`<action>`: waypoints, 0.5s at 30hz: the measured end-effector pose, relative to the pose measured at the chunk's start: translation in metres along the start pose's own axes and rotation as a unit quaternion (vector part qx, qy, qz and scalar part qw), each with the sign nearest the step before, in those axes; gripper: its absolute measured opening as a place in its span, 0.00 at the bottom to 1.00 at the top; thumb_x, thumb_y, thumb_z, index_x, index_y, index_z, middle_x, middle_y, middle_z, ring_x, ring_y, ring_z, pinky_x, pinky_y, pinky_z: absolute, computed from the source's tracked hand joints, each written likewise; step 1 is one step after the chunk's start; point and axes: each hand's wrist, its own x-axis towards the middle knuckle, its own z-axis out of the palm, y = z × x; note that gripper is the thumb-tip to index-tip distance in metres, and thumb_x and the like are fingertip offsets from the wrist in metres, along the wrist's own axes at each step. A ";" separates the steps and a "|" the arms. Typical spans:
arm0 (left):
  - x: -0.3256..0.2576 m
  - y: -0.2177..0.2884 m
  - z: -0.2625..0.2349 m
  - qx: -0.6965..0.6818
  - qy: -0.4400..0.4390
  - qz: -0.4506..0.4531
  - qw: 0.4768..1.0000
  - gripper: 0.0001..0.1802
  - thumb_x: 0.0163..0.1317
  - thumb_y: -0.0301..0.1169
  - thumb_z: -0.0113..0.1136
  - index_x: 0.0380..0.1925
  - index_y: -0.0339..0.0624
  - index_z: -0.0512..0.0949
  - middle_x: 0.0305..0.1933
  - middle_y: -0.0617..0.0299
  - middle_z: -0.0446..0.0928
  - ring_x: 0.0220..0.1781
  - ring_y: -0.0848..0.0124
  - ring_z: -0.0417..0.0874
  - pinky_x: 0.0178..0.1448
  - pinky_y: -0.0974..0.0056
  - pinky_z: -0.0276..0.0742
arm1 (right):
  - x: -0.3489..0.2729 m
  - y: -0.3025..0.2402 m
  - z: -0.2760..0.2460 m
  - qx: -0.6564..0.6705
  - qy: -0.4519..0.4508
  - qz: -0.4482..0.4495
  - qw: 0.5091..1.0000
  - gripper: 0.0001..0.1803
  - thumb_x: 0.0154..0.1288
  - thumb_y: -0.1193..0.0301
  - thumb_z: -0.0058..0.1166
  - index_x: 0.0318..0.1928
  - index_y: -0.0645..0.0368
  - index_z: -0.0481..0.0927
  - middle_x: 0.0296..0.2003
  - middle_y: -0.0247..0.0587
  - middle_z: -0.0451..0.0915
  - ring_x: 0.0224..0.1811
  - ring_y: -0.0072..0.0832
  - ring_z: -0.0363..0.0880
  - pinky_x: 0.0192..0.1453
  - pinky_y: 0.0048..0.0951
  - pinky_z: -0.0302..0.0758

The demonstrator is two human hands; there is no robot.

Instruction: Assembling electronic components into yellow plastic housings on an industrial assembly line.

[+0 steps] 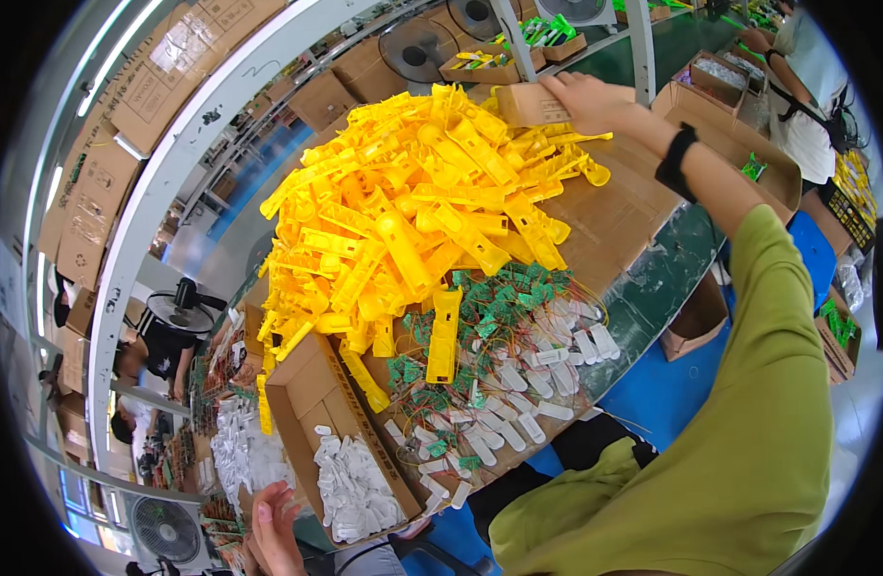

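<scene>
one hand on cardboard flap

Right hand gripping small cardboard box above yellow plastic pile, left hand near white-parts box

A shallow cardboard tray of small white plastic parts sits beside tangled green circuit boards with thin wires. Grey electric fans stand behind the surface, stacked brown cartons at left.

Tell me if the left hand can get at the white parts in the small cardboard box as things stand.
Probably yes. The left hand hangs open right beside the small cardboard box, the white parts lie uncovered in it, and nothing stands between them.
</scene>
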 end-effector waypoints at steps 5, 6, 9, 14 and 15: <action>0.026 -0.020 0.002 -0.001 0.022 -0.012 1.000 0.27 0.59 0.48 0.44 0.49 0.37 0.66 0.51 0.54 0.67 0.53 0.65 0.68 0.54 0.61 0.62 | -0.043 0.003 -0.055 0.018 0.013 -0.029 0.999 0.31 0.44 0.73 0.52 0.53 0.59 0.60 0.40 0.49 0.69 0.45 0.45 0.69 0.48 0.37 0.67; 0.031 -0.022 0.006 0.018 0.028 -0.010 0.999 0.29 0.56 0.52 0.46 0.47 0.41 0.66 0.50 0.58 0.68 0.50 0.68 0.68 0.49 0.65 0.63 | -0.047 0.006 -0.065 0.014 0.011 -0.027 0.999 0.31 0.44 0.73 0.52 0.53 0.59 0.60 0.40 0.49 0.69 0.45 0.45 0.69 0.48 0.37 0.67; 0.040 -0.023 0.014 0.009 -0.007 0.002 1.000 0.29 0.56 0.53 0.46 0.47 0.41 0.67 0.49 0.58 0.68 0.49 0.69 0.68 0.49 0.65 0.64 | -0.057 0.004 -0.088 -0.027 0.200 0.030 0.979 0.31 0.42 0.76 0.51 0.52 0.53 0.62 0.43 0.46 0.70 0.47 0.42 0.68 0.49 0.34 0.68; 0.045 -0.021 0.019 -0.017 -0.015 -0.006 1.000 0.27 0.60 0.48 0.44 0.49 0.37 0.66 0.50 0.54 0.68 0.52 0.66 0.68 0.53 0.61 0.63 | -0.025 -0.004 -0.069 -0.069 0.312 0.029 0.947 0.31 0.38 0.74 0.55 0.50 0.59 0.64 0.35 0.45 0.71 0.40 0.40 0.68 0.46 0.37 0.66; 0.045 -0.021 0.018 -0.049 -0.035 -0.019 0.998 0.26 0.62 0.44 0.42 0.51 0.33 0.65 0.52 0.52 0.68 0.56 0.62 0.67 0.58 0.57 0.60 | -0.012 0.002 -0.058 -0.090 0.330 0.021 0.940 0.32 0.38 0.73 0.56 0.50 0.59 0.64 0.35 0.44 0.70 0.40 0.39 0.68 0.46 0.36 0.65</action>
